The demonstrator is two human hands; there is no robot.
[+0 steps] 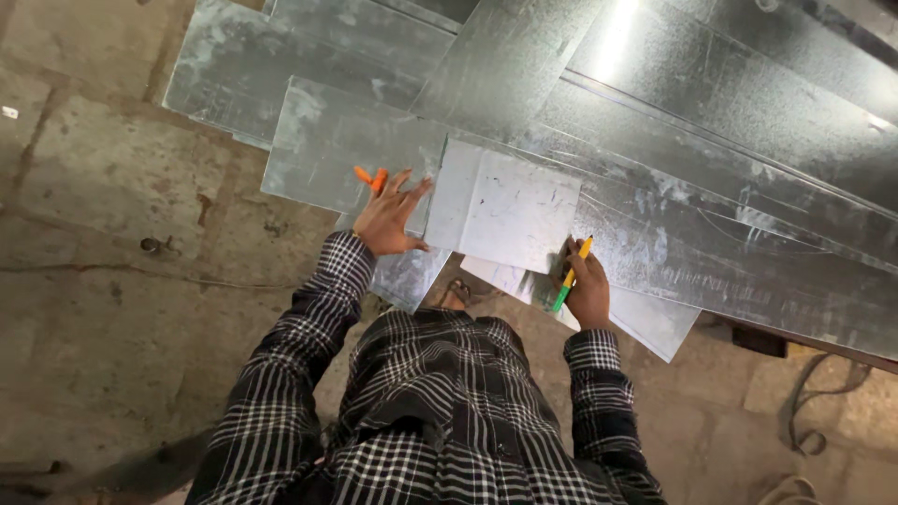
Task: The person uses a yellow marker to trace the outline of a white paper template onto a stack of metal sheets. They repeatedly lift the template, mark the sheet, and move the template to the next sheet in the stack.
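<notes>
We saw long galvanized sheets [711,178] running off the frame's top and right edges. On them lay a small square metal sheet [510,208], its lower corner hidden. Our left hand [391,217] pressed beside it, fingers spread, partly covering an orange tool [369,177]. Our right hand [587,288] gripped a yellow-green pen [572,274].

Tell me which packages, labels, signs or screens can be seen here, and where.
None are in view: only grey metal sheets over a concrete floor, the left hand flat on a sheet, and the right hand holding a yellow and green pen.
</notes>
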